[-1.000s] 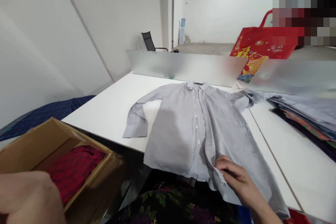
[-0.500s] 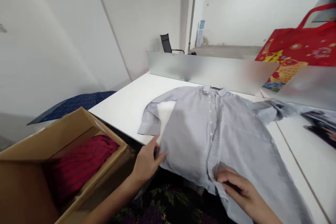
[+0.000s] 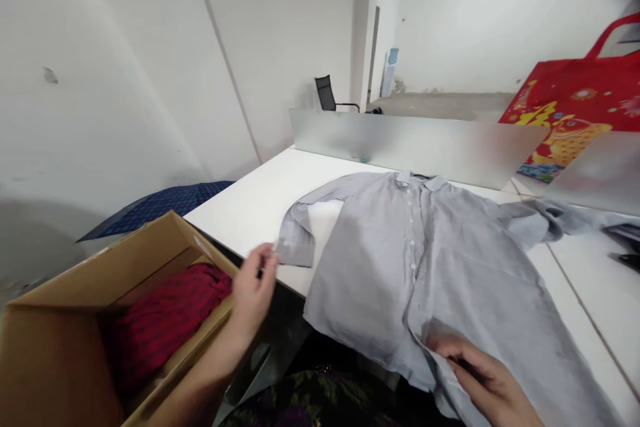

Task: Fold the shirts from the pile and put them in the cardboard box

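Note:
A light grey button-up shirt [image 3: 370,260] lies front up on the white table, its collar at the far side and its lower hem hanging over the near edge. The left sleeve in view bends toward me, its cuff [image 3: 296,250] flat on the table. At the outer edge of that cuff is my left hand [image 3: 255,290], slightly blurred, thumb and fingers drawn together in a pinch on the cuff's corner. My right hand [image 3: 483,373] grips the front placket near the hem between thumb and curled fingers. The fabric it holds is partly lifted.
An open cardboard box [image 3: 100,273] with a red checked garment [image 3: 170,320] in it stands left of the table [image 3: 250,193]. Behind it is a dark blue umbrella [image 3: 160,207]. A frosted partition [image 3: 400,140] borders the far edge, with a red bag [image 3: 575,93] at right.
My left hand has gone from the shirt's lower side edge leftward and up to the sleeve cuff, its fingers closing. My right hand keeps its hold on the placket. The view has shifted slightly.

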Available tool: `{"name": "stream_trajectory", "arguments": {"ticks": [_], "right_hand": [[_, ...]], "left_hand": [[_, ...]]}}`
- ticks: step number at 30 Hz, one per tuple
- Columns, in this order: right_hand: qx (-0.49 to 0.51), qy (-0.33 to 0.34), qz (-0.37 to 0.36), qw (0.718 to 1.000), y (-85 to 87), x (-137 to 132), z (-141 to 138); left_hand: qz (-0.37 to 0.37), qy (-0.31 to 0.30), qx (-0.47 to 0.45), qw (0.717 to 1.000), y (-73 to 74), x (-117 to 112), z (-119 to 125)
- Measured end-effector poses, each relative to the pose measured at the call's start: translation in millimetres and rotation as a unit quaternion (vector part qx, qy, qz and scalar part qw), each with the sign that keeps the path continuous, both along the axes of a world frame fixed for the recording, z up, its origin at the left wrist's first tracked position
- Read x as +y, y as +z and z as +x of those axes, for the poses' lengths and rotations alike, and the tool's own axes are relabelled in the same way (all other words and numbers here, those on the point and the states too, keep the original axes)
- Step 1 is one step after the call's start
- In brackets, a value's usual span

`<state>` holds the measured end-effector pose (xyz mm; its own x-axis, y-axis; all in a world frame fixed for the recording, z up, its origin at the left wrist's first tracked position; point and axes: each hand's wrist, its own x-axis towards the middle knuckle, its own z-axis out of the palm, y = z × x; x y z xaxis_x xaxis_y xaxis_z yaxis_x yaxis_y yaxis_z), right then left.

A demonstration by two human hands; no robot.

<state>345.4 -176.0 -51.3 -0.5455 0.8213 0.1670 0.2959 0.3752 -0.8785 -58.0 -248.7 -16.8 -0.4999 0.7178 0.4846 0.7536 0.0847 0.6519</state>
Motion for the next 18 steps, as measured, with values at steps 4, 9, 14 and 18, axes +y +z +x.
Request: {"name": "stream_trajectory", "arguments": {"ticks": [4, 9, 14, 18], "right_hand": [[0.072, -0.059, -0.066, 0.993, 0.2, -6.2, 3.9], [0.159, -0.059, -0.073, 0.983, 7.2, -9.4, -0.4], [0.058, 0.108, 0.037, 0.992, 31.7, -13.0, -18.5], [-0.069, 0.166, 0.069, 0.981, 49.0, -19.7, -27.1]], "left_hand": [[-0.094, -0.143, 0.0, 0.985, -25.8, 15.5, 33.6], [-0.105, -0.182, 0.106, 0.972, -47.6, 21.8, 48.9], [-0.117, -0.198, 0.126, 0.965, -42.6, 31.8, 41.4], [-0.076, -0.282, 0.187, 0.938, -12.8, 53.9, 60.0]]}}
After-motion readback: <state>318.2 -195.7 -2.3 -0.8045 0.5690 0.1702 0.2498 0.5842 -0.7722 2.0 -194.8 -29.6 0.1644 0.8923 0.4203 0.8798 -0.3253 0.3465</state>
